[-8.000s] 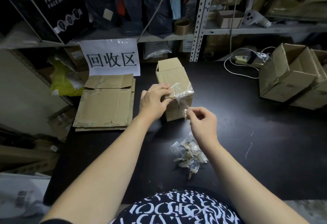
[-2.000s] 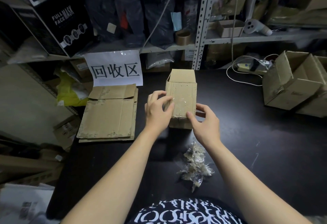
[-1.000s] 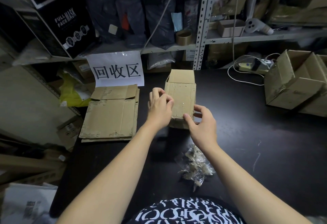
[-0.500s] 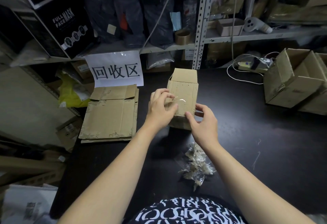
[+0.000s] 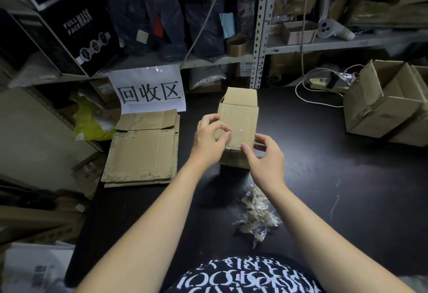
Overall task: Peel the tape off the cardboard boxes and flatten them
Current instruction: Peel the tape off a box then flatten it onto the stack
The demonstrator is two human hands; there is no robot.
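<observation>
Near the middle of the frame, both forearms reach up from the lower edge and meet at a cardboard box [image 5: 239,116] lying on the black counter [image 5: 335,177]. The left hand [image 5: 209,141] sits at the box's left side with its fingers [image 5: 205,120] curled; thumb and forefinger tips meet in a pinch on the clear tape [image 5: 236,137] that glints on the upper face. The right hand [image 5: 264,156] holds the box's near right corner, thumb pressed on the near edge of the top face, the other fingers curled round the right side.

A white paper sign [image 5: 149,91] left of the box reads "回收区". A black carton [image 5: 78,28] on the shelf at upper left reads "FULL FACE MASK". White lettering on the dark shirt at the bottom edge cannot be read.

The box's long axis runs from lower to upper frame, its open end with a raised flap toward the shelves. A stack of flattened cardboard [image 5: 143,151] lies to the left under the sign, and a wad of peeled tape [image 5: 254,218] lies below the right hand.
</observation>
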